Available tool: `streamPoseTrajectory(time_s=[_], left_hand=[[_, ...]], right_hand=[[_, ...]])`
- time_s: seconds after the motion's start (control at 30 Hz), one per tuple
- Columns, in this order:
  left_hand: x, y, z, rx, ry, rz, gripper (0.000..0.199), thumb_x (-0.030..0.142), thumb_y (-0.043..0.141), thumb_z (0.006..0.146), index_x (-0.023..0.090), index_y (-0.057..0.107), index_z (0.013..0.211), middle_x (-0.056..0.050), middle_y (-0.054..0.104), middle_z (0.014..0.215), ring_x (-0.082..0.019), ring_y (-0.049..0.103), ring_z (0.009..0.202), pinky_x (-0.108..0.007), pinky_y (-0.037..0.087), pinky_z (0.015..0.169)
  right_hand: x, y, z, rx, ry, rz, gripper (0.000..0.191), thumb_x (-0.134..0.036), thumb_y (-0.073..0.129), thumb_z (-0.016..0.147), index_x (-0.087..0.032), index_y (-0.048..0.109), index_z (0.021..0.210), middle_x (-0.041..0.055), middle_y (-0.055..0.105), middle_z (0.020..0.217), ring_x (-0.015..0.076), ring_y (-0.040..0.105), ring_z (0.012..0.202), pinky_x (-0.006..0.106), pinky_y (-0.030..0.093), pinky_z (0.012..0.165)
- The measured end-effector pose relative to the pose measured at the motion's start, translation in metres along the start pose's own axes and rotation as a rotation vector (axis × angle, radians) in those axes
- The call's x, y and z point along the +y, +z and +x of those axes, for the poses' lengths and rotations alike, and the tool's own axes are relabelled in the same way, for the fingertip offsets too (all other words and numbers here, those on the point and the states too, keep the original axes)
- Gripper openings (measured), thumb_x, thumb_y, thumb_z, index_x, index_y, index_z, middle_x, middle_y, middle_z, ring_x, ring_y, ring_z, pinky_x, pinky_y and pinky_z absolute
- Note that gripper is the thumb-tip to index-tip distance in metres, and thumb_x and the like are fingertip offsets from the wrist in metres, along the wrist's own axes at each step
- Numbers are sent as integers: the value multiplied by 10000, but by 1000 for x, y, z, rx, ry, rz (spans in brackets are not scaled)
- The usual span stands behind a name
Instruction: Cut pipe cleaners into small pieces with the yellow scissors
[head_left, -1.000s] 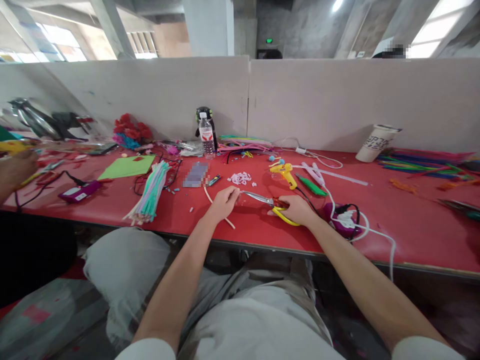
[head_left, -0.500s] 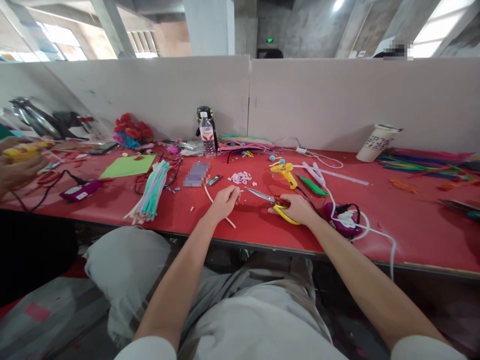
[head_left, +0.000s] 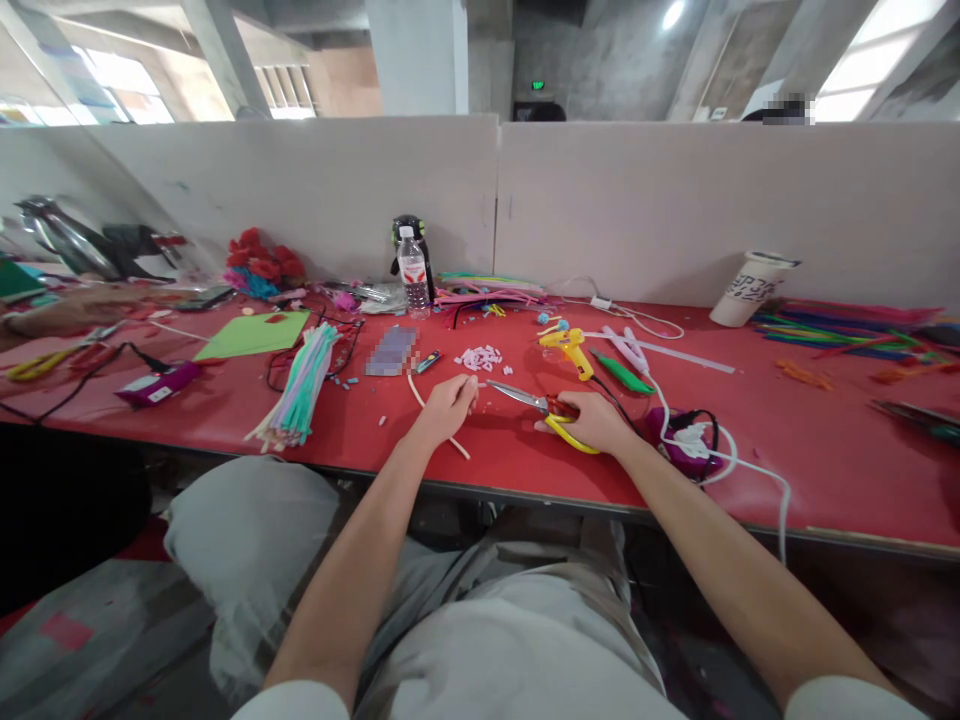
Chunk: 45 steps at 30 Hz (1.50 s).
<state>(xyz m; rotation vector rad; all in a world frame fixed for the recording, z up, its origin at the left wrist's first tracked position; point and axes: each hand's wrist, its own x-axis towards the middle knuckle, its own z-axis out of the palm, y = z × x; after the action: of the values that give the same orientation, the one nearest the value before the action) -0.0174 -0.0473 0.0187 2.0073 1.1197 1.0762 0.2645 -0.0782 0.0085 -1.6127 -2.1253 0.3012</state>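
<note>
My left hand (head_left: 448,400) is closed in a pinch just left of the scissor tips. A small pale end shows at its fingertips; the rest of what it holds is hidden. My right hand (head_left: 589,420) grips scissors (head_left: 525,397) with red and yellow handles. Their blades point left at the left fingertips and look nearly closed. A cream cord-like strip (head_left: 459,446) runs beneath my left wrist. Beyond the hands lies a heap of short pale pink pieces (head_left: 480,357). To the left rests a bundle of mint and lilac pipe cleaners (head_left: 304,385).
A yellow glue gun (head_left: 571,352), green pointed tool (head_left: 622,371) and purple power block (head_left: 679,440) with cables lie right. Behind stand a water bottle (head_left: 413,275) and a white cup (head_left: 750,288). At far left, another person's hand (head_left: 82,308) is over the red table (head_left: 750,440).
My two hands and the scissors stay almost in place. At far left, the other person's hand has moved back, and yellow-handled scissors now lie on the table there.
</note>
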Motion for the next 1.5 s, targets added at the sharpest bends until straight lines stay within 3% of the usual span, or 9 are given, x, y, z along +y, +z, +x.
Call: streamPoseTrajectory(time_s=[1.5], left_hand=[[-1,2,1,7,-8,-54,412,526,396,961,176,538,799,-28,606,748,-146,577,673,-267,461,661]], right_hand=[[0,-2,3,-23,2,11,509,-689,640,690,-212,476,618,-21,509,558,122,428,533,261,253,513]])
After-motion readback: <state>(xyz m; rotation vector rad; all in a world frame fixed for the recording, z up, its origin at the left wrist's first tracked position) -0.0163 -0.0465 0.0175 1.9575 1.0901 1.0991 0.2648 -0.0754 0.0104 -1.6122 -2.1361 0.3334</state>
